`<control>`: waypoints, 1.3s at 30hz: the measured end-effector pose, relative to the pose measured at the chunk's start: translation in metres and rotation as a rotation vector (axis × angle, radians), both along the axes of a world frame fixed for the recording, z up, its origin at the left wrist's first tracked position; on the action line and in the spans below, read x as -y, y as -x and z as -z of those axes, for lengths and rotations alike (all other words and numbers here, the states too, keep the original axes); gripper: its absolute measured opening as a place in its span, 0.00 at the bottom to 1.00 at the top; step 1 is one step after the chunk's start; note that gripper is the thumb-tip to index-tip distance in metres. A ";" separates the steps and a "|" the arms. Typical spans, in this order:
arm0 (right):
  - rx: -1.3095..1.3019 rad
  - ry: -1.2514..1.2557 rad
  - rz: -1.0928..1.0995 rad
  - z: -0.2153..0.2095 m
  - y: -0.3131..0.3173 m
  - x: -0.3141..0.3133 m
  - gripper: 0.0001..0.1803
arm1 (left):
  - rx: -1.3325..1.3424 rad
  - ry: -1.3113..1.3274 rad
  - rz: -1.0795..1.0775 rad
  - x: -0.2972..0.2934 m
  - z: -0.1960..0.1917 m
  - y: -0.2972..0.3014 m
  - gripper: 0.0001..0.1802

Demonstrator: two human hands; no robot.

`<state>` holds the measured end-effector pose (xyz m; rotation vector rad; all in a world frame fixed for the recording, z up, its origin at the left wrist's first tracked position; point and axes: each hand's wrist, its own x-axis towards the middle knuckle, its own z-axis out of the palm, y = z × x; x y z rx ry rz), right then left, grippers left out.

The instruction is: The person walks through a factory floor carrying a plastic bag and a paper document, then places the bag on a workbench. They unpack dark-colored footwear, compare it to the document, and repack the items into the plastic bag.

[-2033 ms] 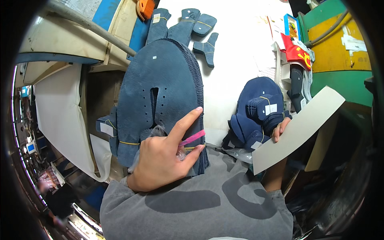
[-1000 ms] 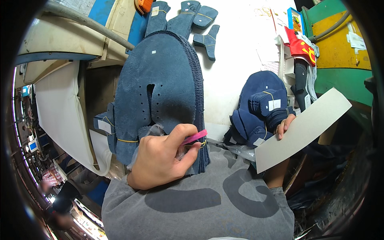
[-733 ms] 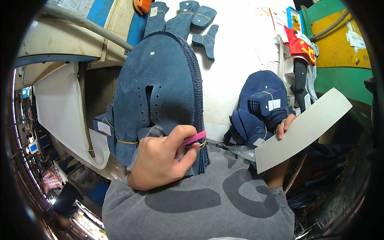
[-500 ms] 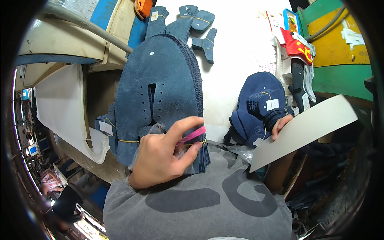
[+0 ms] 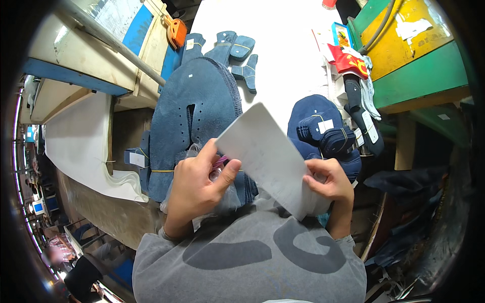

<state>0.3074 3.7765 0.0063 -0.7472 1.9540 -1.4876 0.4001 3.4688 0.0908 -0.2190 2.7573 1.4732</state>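
Note:
In my right hand (image 5: 331, 181) a stiff white sheet (image 5: 265, 159) is pinched between thumb and fingers near its right edge. It slants across the middle, in front of my shirt. My left hand (image 5: 194, 187) is at the sheet's left side, its thumb and forefinger apart; a narrow pink strip (image 5: 220, 161) shows in its curled fingers, which are partly hidden. Clear plastic film (image 5: 230, 196) bunches around that hand. Behind it lies a tall stack of large blue oval leather-like pieces (image 5: 169, 111), with slots and holes, tied by a yellow band (image 5: 161, 171).
Smaller banded blue bundles lie at the back of the white table (image 5: 275, 45). A dark blue stack (image 5: 308, 106) with tied bundles stands on the right. Beyond it are a red cloth (image 5: 346, 60) and a green-yellow panel (image 5: 399, 60). An orange tool (image 5: 176, 33) hangs at upper left.
My right hand has brought the white sheet leftward and inward, from the right side to near my left hand. My left hand has shifted slightly left. The view has tilted a little.

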 end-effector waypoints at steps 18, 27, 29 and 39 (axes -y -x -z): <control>0.224 0.048 -0.264 0.012 0.006 -0.056 0.11 | -0.064 -0.242 -0.054 0.009 0.010 -0.005 0.21; 0.452 1.223 -0.546 0.068 0.044 -0.035 0.08 | 0.090 -0.271 0.103 0.019 0.006 -0.003 0.19; 0.534 1.220 -0.574 0.079 0.050 -0.029 0.09 | 0.138 -0.314 0.091 0.020 0.002 -0.002 0.19; 0.727 1.171 -0.485 0.096 0.069 -0.027 0.17 | 0.188 -0.156 0.178 0.032 -0.010 0.005 0.18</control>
